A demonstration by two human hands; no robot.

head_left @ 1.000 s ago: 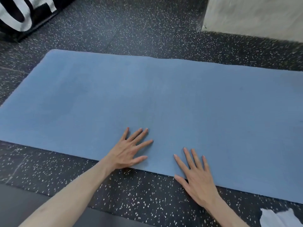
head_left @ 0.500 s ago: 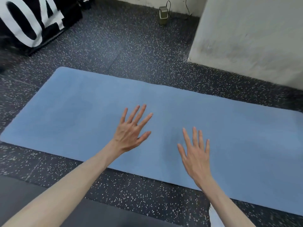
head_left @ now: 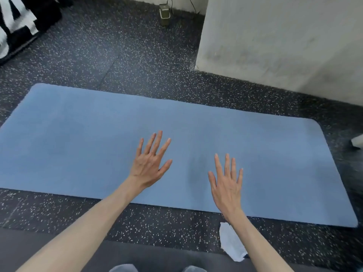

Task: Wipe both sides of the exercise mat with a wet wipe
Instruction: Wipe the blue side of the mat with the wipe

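Observation:
A blue exercise mat (head_left: 78,146) lies flat on the speckled black floor, stretching across the view. My left hand (head_left: 150,163) hovers over the mat's near middle with fingers straight and spread, holding nothing. My right hand (head_left: 227,185) hovers beside it, nearer the front edge, fingers also straight and empty. A white wet wipe (head_left: 230,245) lies crumpled on the floor in front of the mat, partly hidden under my right forearm.
A pale concrete wall block (head_left: 284,40) rises behind the mat at the right. A small greenish box with cables (head_left: 164,13) sits at the back. A black item with white lettering (head_left: 17,22) stands far left. A white object (head_left: 357,143) pokes in at the right edge.
Both hands have lifted off the mat's front edge and risen above it, fingers still spread. The view has pulled back and up, showing more of the mat, the wall and the wipe.

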